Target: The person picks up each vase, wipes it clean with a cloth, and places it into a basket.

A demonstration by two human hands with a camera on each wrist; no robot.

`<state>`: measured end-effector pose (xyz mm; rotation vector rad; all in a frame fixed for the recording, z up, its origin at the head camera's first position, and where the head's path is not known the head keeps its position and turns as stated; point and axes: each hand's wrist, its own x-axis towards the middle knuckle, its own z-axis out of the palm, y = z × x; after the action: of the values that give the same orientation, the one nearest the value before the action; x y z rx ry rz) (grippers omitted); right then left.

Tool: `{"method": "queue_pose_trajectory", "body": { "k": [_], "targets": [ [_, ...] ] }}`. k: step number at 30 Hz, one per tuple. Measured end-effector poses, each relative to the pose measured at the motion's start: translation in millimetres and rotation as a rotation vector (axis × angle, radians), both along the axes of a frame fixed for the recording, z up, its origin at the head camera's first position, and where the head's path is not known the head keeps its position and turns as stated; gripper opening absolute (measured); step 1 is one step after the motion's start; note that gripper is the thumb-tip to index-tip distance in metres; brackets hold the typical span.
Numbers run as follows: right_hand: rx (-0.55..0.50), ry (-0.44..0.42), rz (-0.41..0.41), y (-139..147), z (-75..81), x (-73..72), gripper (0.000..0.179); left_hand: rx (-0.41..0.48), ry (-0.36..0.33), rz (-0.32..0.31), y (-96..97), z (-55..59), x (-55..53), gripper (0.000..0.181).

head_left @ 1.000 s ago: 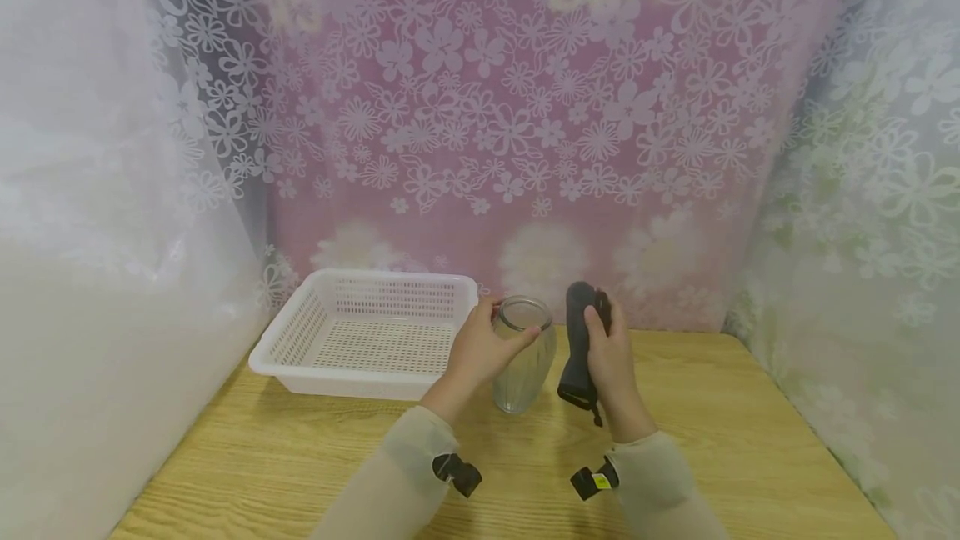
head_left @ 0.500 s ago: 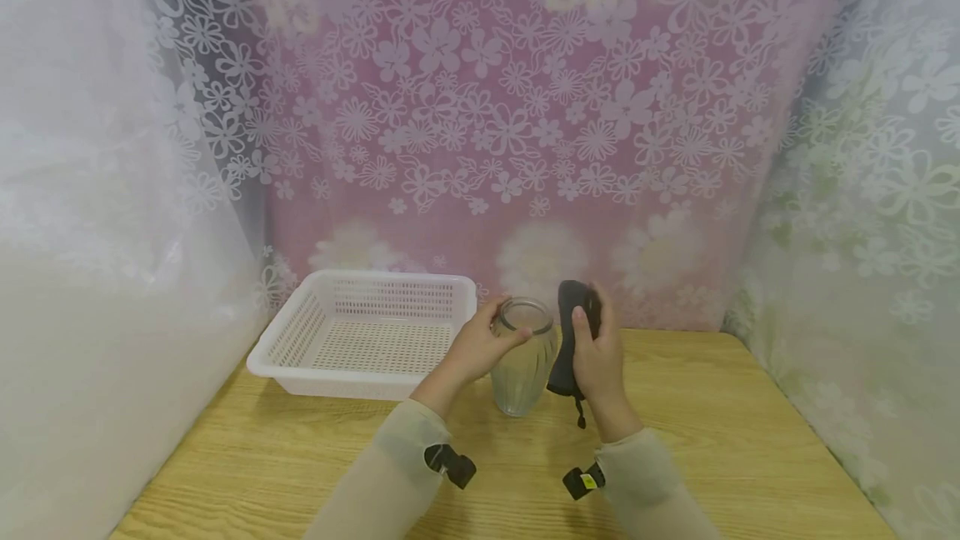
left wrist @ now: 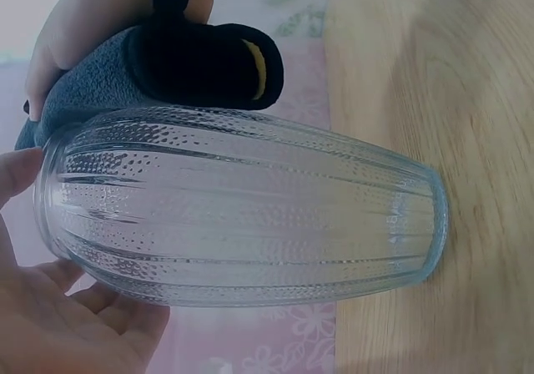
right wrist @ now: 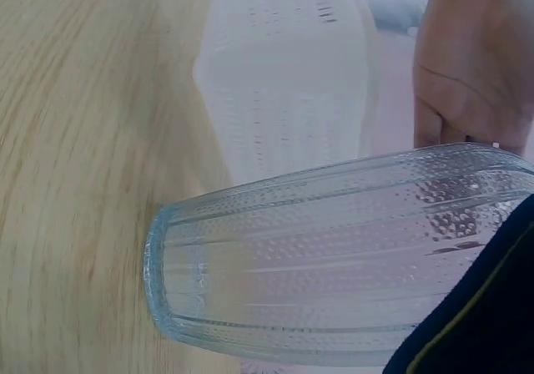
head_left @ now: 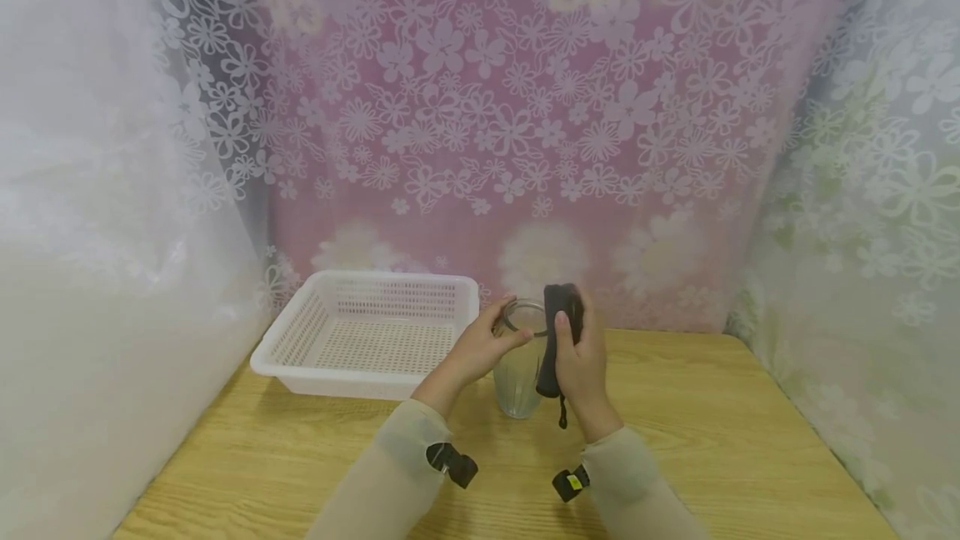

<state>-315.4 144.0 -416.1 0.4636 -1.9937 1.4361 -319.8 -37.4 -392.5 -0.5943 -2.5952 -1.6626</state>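
Note:
My left hand (head_left: 478, 347) grips a clear glass vase (head_left: 517, 386) around its neck, thumb at the near side of the rim and fingers behind. The vase stands upright, with ribbed, dimpled walls narrowing to the base, as the left wrist view shows. In my right hand (head_left: 583, 363) is a dark blue, fleecy fabric pouch (head_left: 552, 348) with a dangling cord. Yellow edging (left wrist: 257, 69) shows at its black end in the left wrist view. The pouch is held upright against the vase's right side, overlapping the rim in the head view.
A white perforated plastic basket (head_left: 363, 383) sits on the wooden table (head_left: 697, 423) to the left of the vase. Behind the table hangs a pink flowered curtain (head_left: 480, 240), with pale plastic sheets on both sides.
My right hand has moved left with the fabric pouch, from beside the vase to right up against it. The left hand keeps its grip on the vase, almost unmoved.

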Motion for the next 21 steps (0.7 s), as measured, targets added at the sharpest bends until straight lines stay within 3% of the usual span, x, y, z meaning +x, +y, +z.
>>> {"method": "queue_pose_trajectory", "body": {
  "k": [10, 21],
  "targets": [
    [0.128, 0.02, -0.036, -2.1, -4.6, -3.8, 0.06, 0.051, -0.041, 0.003, 2.2, -2.6, -0.1, 0.087],
    [0.113, 0.01, -0.039, -2.9, -6.0, -7.1, 0.053, 0.027, -0.04, 0.036, 4.4, -3.6, 2.6, 0.086]
  ]
}}
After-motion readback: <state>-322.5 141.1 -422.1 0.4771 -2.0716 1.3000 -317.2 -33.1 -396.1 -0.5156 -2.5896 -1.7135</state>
